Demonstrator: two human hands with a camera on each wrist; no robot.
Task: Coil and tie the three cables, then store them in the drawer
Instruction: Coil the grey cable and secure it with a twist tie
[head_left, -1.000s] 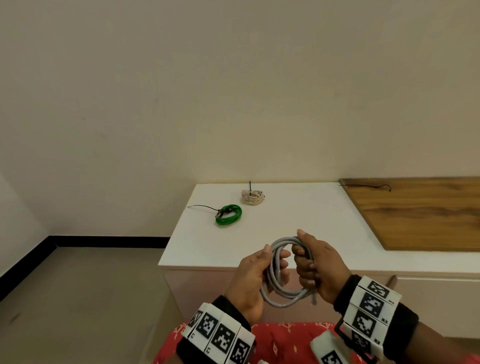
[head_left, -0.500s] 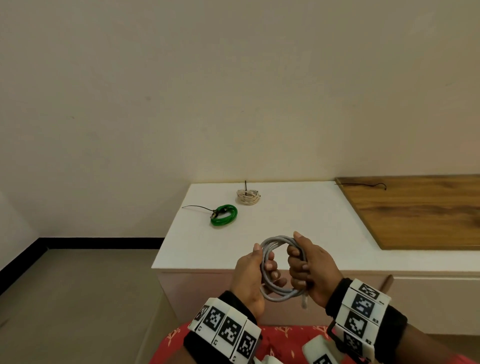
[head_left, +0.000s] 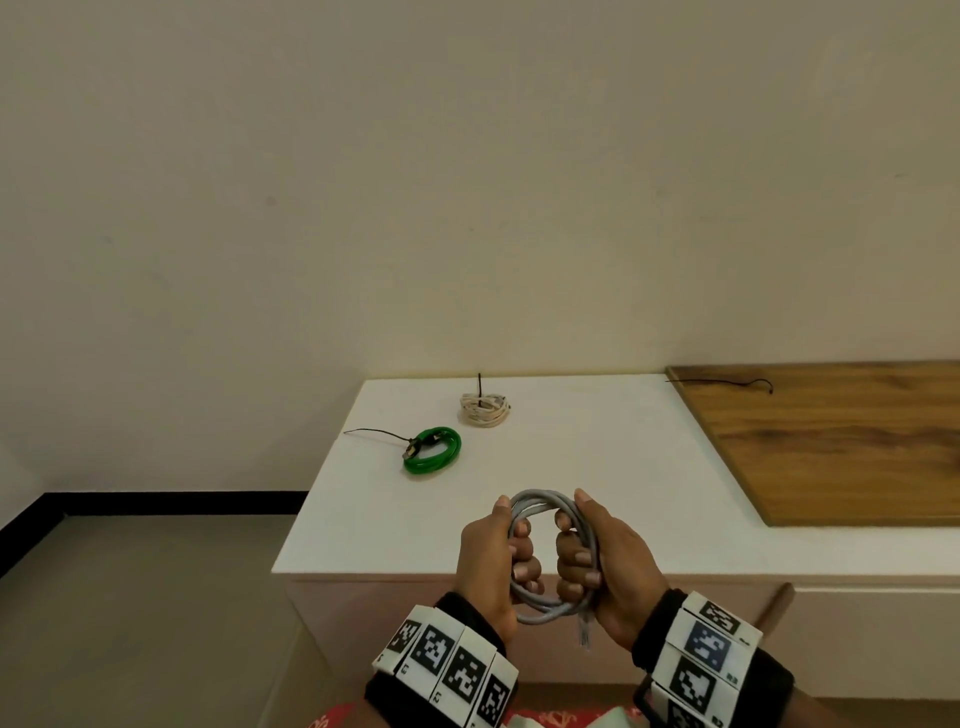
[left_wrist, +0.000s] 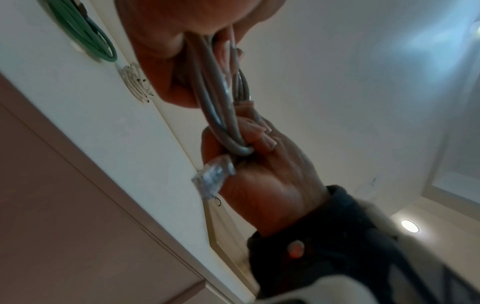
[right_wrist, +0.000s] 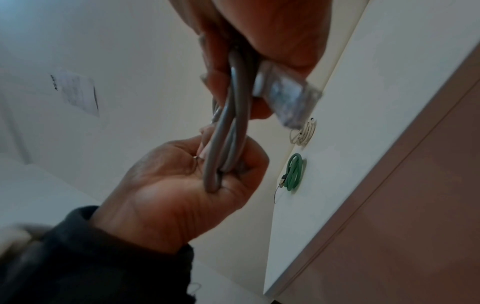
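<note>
Low in the middle of the head view, the left hand (head_left: 485, 561) and right hand (head_left: 605, 564) each curl tight round opposite sides of the coiled grey round cable (head_left: 540, 506), held above the white cabinet top's (head_left: 597, 457) near edge, its clear plastic plug (left_wrist: 211, 179) dangling below.

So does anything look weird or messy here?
Not really. The green cable and beige cable lie neatly coiled on the white cabinet top. Both hands, left and right, hold the grey cable; only its plug dangles loose.
</note>
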